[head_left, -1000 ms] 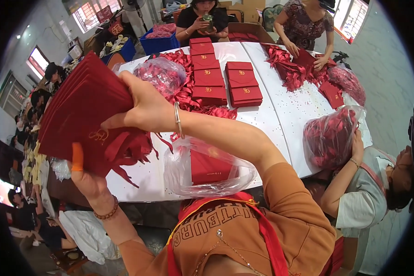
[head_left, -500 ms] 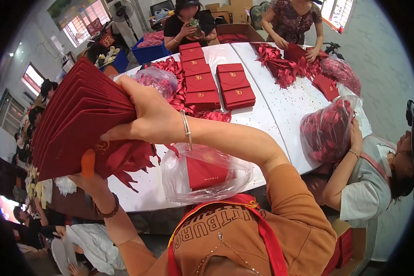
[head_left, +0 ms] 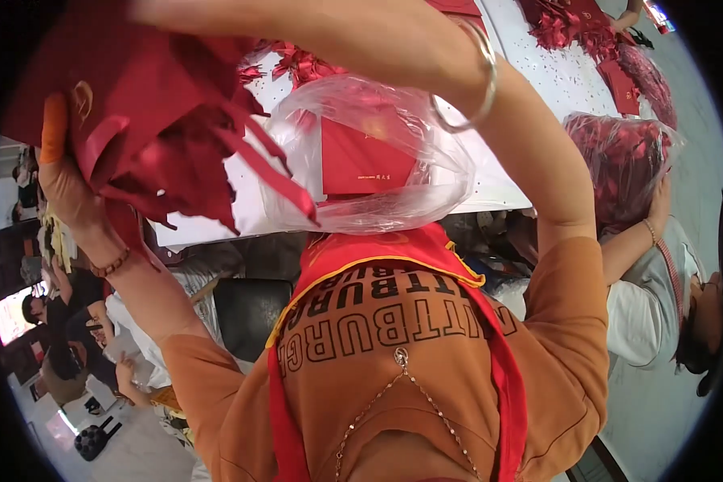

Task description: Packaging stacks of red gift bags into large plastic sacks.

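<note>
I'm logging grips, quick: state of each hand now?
Left hand: closed on ribboned red pouches.
Right hand: mostly cut off by the top edge; grip cannot be told.

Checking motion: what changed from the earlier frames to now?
The view tilted down. The left hand moved the red pouches left, away from the clear bag in front; now partly cut off. Right hand, at the top edge: grip unclear. Unchanged: left hand holds pouches; bag lies on table.

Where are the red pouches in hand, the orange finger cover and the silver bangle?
Red pouches (head_left: 132, 84), head view: front face.
Orange finger cover (head_left: 54, 130), head view: its middle.
Silver bangle (head_left: 492, 71), head view: right curve.
</note>
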`<state>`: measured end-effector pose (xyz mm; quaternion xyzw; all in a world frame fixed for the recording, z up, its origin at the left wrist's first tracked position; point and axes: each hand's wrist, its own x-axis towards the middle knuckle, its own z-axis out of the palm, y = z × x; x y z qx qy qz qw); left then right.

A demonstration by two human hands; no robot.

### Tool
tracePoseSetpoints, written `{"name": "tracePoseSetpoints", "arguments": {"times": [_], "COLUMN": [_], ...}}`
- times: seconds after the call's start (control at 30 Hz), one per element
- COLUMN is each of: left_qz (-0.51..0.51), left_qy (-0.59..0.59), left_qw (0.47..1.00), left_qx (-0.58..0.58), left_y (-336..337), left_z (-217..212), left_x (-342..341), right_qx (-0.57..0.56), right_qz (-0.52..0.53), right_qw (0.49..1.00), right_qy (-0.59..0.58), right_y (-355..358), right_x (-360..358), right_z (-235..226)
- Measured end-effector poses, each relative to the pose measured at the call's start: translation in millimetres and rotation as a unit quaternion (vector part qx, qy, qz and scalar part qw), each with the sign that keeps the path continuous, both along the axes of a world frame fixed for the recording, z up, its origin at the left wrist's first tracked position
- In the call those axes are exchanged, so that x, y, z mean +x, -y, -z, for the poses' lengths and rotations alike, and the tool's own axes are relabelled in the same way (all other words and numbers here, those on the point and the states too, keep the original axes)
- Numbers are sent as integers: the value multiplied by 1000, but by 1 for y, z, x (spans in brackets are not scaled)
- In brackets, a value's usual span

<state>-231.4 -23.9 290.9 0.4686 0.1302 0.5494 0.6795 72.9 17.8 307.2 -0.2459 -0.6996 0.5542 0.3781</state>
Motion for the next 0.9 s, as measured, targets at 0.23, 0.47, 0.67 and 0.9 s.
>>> {"name": "tracePoseSetpoints", "arguments": {"times": [0.23, 0.47, 0.67, 0.9], "left_qz": [-361, -235, 30, 96], "left_qy": [-239, -186, -244, -158], "left_qw": [897, 952, 925, 886], "left_qx": [89, 55, -290, -425], "left_y": [-4, -19, 17, 23], "left_z": [35, 83, 106, 142], "left_x": [-45, 83, 160, 162], "right_qx": [442, 267, 263, 252], "right_qz": [15, 92, -44, 10], "right_qw": [805, 771, 926, 918], "right_qy": [394, 570, 268, 307], "right_y": [38, 11, -29, -13], "right_x": [86, 94, 125, 137], "right_z": [108, 134, 144, 135]}}
